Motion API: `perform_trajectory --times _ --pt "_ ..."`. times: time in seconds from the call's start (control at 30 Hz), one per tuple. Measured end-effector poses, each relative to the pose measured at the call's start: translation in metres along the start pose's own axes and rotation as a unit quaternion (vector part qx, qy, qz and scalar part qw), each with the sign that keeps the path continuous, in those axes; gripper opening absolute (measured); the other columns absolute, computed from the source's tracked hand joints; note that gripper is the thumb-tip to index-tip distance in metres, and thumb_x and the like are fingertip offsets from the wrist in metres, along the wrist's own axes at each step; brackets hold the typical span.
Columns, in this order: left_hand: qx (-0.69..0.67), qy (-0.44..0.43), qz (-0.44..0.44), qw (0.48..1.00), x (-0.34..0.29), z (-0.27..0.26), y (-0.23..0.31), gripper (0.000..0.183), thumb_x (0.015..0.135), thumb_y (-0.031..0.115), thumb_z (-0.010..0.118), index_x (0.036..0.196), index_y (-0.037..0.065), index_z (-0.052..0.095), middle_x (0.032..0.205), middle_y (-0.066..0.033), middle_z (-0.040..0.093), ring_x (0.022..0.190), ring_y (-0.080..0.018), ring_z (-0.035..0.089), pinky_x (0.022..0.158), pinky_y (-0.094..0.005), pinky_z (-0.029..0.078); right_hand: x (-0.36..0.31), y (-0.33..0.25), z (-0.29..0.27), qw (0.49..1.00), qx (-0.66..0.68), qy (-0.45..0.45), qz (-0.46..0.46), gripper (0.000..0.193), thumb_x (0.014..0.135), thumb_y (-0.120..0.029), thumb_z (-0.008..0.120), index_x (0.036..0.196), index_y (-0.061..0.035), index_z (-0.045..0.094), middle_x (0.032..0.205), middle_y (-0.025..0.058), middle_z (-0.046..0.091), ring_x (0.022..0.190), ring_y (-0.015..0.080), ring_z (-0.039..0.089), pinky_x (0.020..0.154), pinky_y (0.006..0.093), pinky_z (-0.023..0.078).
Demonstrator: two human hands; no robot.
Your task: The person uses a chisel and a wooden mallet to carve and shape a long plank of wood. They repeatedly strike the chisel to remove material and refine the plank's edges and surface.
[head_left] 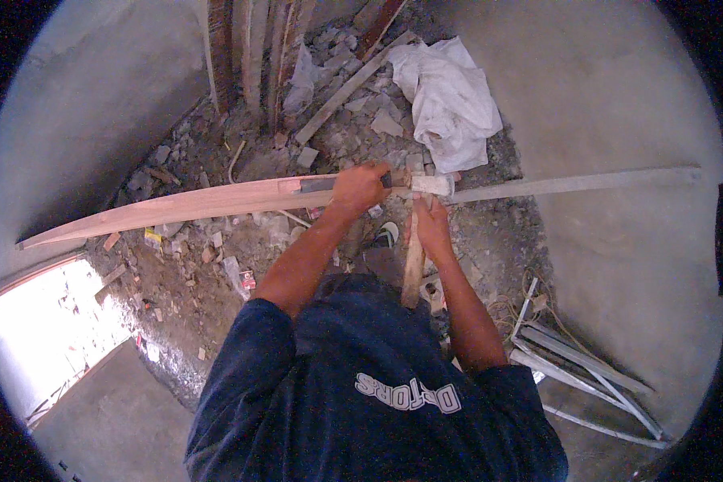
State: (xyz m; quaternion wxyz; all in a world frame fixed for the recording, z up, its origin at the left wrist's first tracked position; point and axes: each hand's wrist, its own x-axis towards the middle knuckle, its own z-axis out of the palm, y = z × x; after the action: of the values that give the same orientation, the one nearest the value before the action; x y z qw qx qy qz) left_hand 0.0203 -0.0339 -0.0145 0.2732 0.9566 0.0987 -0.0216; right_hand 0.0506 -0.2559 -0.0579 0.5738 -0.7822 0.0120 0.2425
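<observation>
Head cam: L hand [360, 188] gripping dk tool [316, 185] at plank [209, 202]; R hand [431, 229] gripping hammer [413, 265].

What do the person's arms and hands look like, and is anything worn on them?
The left hand and right hand are bare, with no gloves or wristwear visible. The forearms are uncovered below short dark navy sleeves, part of a shirt with pale block lettering.

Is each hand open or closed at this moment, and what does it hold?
Left hand: closed, holding a dark chisel-like tool.
Right hand: closed around the wooden handle of a hammer-like tool.
</observation>
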Motion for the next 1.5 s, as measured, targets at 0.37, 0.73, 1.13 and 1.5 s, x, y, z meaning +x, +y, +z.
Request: perform_trajectory --times 0.37,0.73,1.13,1.5 --pt "0.004 0.028 -0.012 1.000 -0.006 -0.012 -0.012 0.045 0.074 0.037 0.080 0.107 0.013 0.063 0.094 -0.0131 0.069 0.086 -0.0339 0.070 0.071 -0.0468 0.057 -0.023 -0.074 0.013 0.981 0.104 -0.056 0.153 0.034 0.101 -0.045 0.055 0.098 -0.0113 0.052 0.064 0.0048 0.056 0.044 0.0169 0.054 0.040 0.0333 0.048" --pt "-0.159 0.348 -0.051 0.922 -0.040 -0.118 -0.064 0.048 0.063 0.021 0.088 0.104 0.004 0.070 0.093 -0.0123 0.074 0.083 -0.0219 0.071 0.075 -0.0352 0.056 -0.032 -0.080 -0.010 0.991 0.111 0.054 0.056 0.032 0.102 -0.041 0.053 0.096 -0.0090 0.050 0.062 0.0057 0.055 0.044 0.0175 0.055 0.041 0.0341 0.047" --pt "-0.541 0.408 -0.222 0.701 -0.096 -0.206 -0.113 0.022 0.083 0.018 0.075 0.092 0.003 0.062 0.067 -0.0034 0.059 0.048 -0.0122 0.050 0.044 -0.0280 0.036 -0.037 -0.102 0.004 0.999 -0.006 -0.002 0.034 0.026 0.093 -0.024 0.069 0.104 -0.0044 0.057 0.072 0.0064 0.061 0.052 0.0155 0.058 0.048 0.0334 0.050" --pt "-0.204 0.255 -0.402 0.855 -0.166 -0.136 -0.225 0.056 0.071 0.035 0.081 0.107 -0.006 0.067 0.089 -0.0259 0.071 0.085 -0.0401 0.069 0.079 -0.0460 0.053 -0.005 -0.142 0.224 0.912 -0.312 -0.168 -0.204 0.064 0.070 -0.040 0.086 0.109 0.0033 0.061 0.092 0.0220 0.070 0.082 0.0300 0.072 0.076 0.0447 0.055"
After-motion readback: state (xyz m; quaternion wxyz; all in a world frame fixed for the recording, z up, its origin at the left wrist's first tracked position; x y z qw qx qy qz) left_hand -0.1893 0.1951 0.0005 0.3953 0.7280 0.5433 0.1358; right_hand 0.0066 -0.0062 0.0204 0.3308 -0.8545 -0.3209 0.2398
